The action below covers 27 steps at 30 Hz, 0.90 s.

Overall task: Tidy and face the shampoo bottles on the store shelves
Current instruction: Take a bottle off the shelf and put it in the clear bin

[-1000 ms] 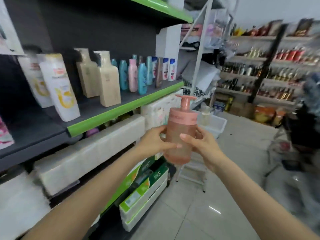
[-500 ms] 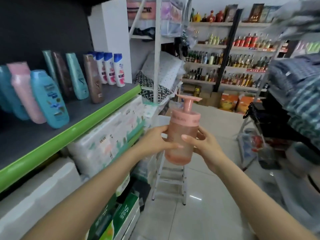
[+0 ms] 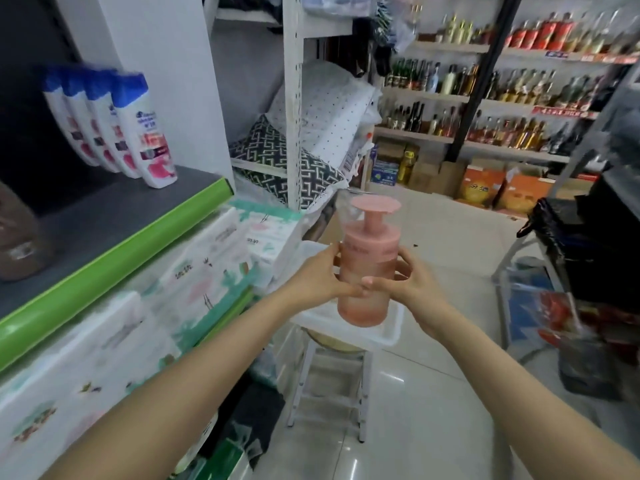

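A grey shelf (image 3: 114, 216) with a green front edge runs up and to the left of the hands. On it stand four white shampoo bottles with blue caps (image 3: 145, 133) in a close row, and nearer the frame's left edge a blurred brown bottle (image 3: 17, 237).

Shelf front: bare grey shelf (image 3: 114, 216) is left before the white bottles (image 3: 114, 123).
Aisle: floor (image 3: 433, 393) is blocked by the white stool (image 3: 332, 386).

White tray (image 3: 388, 336) rests on a stool (image 3: 329, 382).
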Each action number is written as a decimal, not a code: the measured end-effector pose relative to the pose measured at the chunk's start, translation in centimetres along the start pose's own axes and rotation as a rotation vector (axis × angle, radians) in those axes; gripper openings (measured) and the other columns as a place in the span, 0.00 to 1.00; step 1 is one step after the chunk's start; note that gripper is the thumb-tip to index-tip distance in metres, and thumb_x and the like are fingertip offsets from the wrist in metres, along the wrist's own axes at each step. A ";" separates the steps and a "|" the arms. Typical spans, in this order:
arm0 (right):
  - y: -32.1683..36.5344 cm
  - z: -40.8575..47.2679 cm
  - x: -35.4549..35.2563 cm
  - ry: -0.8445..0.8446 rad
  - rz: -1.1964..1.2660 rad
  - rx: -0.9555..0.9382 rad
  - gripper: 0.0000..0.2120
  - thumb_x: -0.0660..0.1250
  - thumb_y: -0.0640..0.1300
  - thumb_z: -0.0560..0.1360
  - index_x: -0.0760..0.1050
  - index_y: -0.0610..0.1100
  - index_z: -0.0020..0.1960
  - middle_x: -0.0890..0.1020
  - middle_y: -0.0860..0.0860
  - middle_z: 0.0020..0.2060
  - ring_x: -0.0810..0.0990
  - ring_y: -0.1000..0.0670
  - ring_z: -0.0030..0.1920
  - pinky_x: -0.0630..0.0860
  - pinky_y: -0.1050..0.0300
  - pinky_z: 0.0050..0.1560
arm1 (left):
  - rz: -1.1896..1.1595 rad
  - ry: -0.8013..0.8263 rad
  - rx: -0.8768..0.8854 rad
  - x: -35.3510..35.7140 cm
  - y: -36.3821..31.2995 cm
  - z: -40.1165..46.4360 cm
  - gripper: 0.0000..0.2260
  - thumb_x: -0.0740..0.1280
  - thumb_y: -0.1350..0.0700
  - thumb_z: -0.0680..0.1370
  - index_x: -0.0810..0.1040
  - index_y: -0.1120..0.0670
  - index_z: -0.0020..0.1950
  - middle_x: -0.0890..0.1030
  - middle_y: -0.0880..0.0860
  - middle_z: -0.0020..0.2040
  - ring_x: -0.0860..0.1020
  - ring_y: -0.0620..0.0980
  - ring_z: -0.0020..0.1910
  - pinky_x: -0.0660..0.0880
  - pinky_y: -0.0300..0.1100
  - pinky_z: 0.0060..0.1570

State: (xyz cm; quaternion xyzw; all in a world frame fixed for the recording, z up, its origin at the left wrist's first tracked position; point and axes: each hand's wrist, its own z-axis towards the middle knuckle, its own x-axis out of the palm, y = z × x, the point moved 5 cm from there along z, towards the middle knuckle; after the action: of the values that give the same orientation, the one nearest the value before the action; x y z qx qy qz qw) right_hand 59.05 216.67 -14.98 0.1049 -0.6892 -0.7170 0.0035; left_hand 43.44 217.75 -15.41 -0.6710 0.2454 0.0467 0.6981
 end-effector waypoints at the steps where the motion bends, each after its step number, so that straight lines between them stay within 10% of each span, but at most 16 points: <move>1: -0.7 1.5 -0.3 -0.006 -0.015 0.011 0.33 0.79 0.43 0.58 0.73 0.47 0.61 0.81 0.48 0.53 0.80 0.49 0.53 0.79 0.53 0.52 | 0.014 0.008 0.003 -0.1 0.5 1.6 0.34 0.78 0.56 0.65 0.66 0.50 0.67 0.77 0.47 0.57 0.78 0.44 0.53 0.78 0.43 0.52; 12: -10.4 13.4 -3.0 -0.238 -0.167 0.189 0.27 0.80 0.38 0.61 0.70 0.45 0.55 0.79 0.54 0.48 0.79 0.56 0.47 0.76 0.62 0.40 | 0.190 0.265 -0.019 0.8 8.8 17.5 0.34 0.77 0.61 0.65 0.67 0.53 0.68 0.75 0.50 0.63 0.73 0.48 0.61 0.71 0.42 0.61; 17: -15.2 15.3 -4.4 -0.397 -0.171 0.283 0.27 0.78 0.38 0.63 0.67 0.45 0.56 0.76 0.59 0.46 0.77 0.59 0.46 0.74 0.63 0.40 | 0.459 0.038 0.013 -1.2 12.7 22.2 0.36 0.76 0.58 0.67 0.65 0.54 0.72 0.65 0.53 0.72 0.62 0.51 0.71 0.59 0.41 0.68; 27: -22.7 17.9 -4.0 -0.422 -0.266 0.461 0.29 0.77 0.43 0.59 0.68 0.46 0.55 0.77 0.51 0.48 0.78 0.49 0.47 0.76 0.53 0.47 | 0.391 -0.032 -0.051 -0.8 17.5 24.8 0.18 0.68 0.55 0.76 0.74 0.54 0.65 0.78 0.55 0.60 0.75 0.53 0.58 0.71 0.44 0.59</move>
State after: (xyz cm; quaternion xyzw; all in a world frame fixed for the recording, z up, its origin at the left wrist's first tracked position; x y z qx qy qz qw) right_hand 63.36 236.09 -36.38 0.0413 -0.7990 -0.5423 -0.2566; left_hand 42.82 243.40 -31.57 -0.6273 0.3587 0.1980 0.6623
